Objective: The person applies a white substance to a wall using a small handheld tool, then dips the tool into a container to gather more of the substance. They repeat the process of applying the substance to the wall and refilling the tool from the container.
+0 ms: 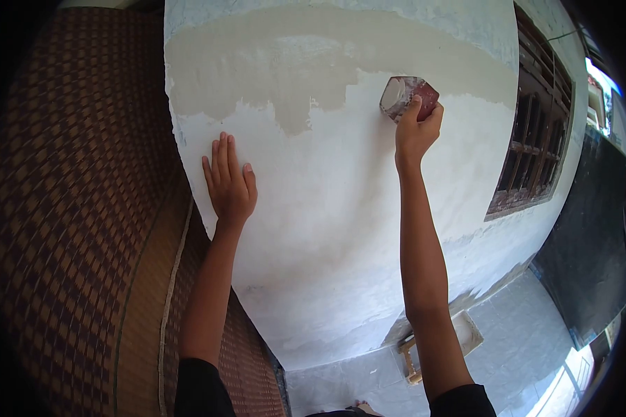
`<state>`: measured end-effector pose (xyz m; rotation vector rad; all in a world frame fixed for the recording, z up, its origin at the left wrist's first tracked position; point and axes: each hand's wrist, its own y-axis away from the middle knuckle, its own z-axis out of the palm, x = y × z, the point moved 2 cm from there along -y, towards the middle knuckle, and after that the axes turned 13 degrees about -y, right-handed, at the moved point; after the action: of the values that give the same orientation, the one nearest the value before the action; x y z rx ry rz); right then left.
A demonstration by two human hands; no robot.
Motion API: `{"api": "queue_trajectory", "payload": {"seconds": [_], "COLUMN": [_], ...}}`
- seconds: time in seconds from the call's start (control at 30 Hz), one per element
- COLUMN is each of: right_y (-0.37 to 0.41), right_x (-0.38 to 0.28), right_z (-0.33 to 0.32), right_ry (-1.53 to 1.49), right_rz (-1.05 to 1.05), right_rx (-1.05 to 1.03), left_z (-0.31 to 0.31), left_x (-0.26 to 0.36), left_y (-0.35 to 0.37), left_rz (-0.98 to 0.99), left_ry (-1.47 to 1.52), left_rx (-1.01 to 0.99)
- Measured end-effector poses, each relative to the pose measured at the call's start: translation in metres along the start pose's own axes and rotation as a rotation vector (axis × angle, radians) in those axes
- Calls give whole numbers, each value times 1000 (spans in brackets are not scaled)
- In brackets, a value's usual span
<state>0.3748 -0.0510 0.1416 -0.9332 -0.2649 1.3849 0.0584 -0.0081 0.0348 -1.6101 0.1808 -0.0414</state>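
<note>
My right hand (419, 132) is raised against the upper right of the white wall (313, 208). Its fingers close round a flat, angular dark red block (428, 97) smeared with white paste, and a pale oval patch shows on its left side. The block's exact kind I cannot tell. It overlaps the lower edge of a beige-grey plaster coat (236, 62) that spreads across the upper wall. Lower and to the left, my left hand (231, 184) lies flat on the white surface near the wall's left edge, fingers stretched upward, holding nothing.
A brown woven screen (76, 160) fills the left side. On the right are a barred window (535, 132) and a dark panel (588, 243). Below, a pale tray (468, 332) and a small wooden frame (410, 361) rest on the grey tiled floor (515, 326).
</note>
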Motion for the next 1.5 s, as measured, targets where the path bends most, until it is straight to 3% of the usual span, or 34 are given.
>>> {"api": "queue_trajectory", "payload": {"seconds": [0.13,0.23,0.27,0.33,0.4,0.5,0.6,0.67,0.7,0.83,0.93,1.03,1.17,1.27,1.4,1.47,1.5], "right_y": [9,15,13,3,-2,-1,11,20,20,3,3,16,32,16,8,12,18], "right_x": [-7,-1,1,6,-2,-9,-9,-23,-16,-7,-14,-16,-9,3,-21,-17,-18], "right_z": [19,36,35,22,3,-4,19,32,39,23,13,34,63,47,21,32,43], "right_ry": [-172,25,28,139,44,-79,-94,-42,-6,125,-72,-109,-39,85,-85,-146,-190], "right_rz": [-97,-201,-198,-129,-30,58,-92,-14,-103,-115,-72,-98,-145,-133,30,9,-100], "right_rx": [-195,-352,-355,-200,7,31,-214,-355,-369,-195,-47,-316,-484,-323,-95,-249,-309], "left_z": [0,0,0,-1,0,0,0,-2,-2,-2,0,-1,-1,-1,0,0,-1], "left_x": [0,-1,-1,-1,0,0,1,0,0,0,1,1,0,-2,-1,0,0], "left_y": [0,0,1,0,0,0,-1,-1,-1,0,0,0,1,0,0,1,1], "left_rz": [8,11,10,15,11,7,4,4,4,1,3,2,-1,1,1,3,2], "left_ry": [12,5,5,14,9,4,11,11,11,9,7,7,-6,2,16,18,19], "left_rx": [8,-5,-9,-2,5,11,6,1,-2,-5,13,4,9,1,-2,-4,-5]}}
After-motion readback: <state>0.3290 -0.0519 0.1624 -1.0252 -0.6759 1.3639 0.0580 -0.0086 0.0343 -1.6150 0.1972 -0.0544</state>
